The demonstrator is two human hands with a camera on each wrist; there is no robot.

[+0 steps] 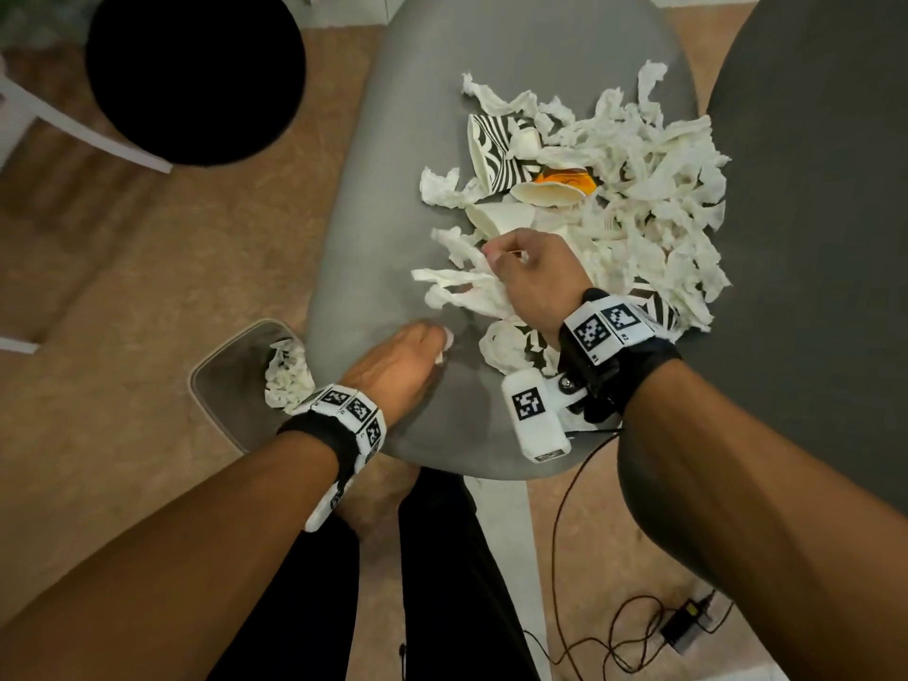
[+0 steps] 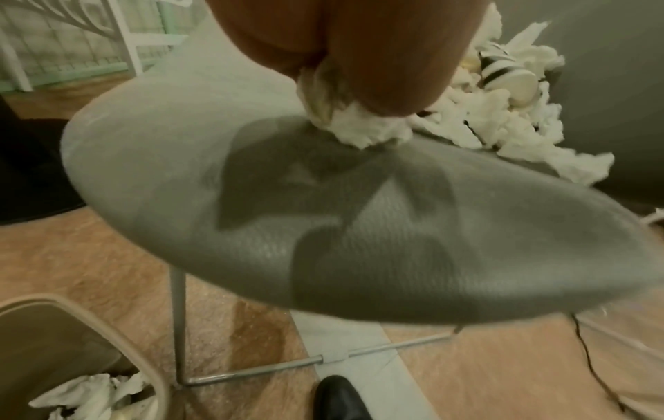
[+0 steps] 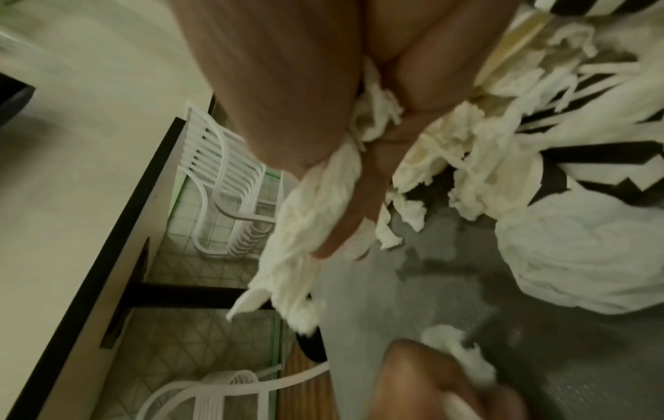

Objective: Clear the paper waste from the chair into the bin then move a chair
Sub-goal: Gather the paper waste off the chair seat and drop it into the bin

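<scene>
A heap of torn white tissue and crushed striped paper cups [image 1: 604, 189] covers the right part of the grey chair seat [image 1: 393, 199]. My right hand [image 1: 521, 272] grips a long strip of white tissue [image 1: 462, 290] at the heap's near edge; in the right wrist view the tissue strip [image 3: 309, 227] hangs from my curled fingers. My left hand [image 1: 412, 351] holds a small wad of tissue [image 2: 355, 130] just above the seat, left of the heap. A bin [image 1: 216, 385] with tissue inside stands on the floor by the seat's front left corner.
A black round stool [image 1: 196, 71] stands at the far left. A dark grey chair back [image 1: 810, 238] rises on the right. A black cable and power adapter [image 1: 683, 626] lie on the wooden floor. White plastic chairs [image 3: 230, 193] stand beyond a table edge.
</scene>
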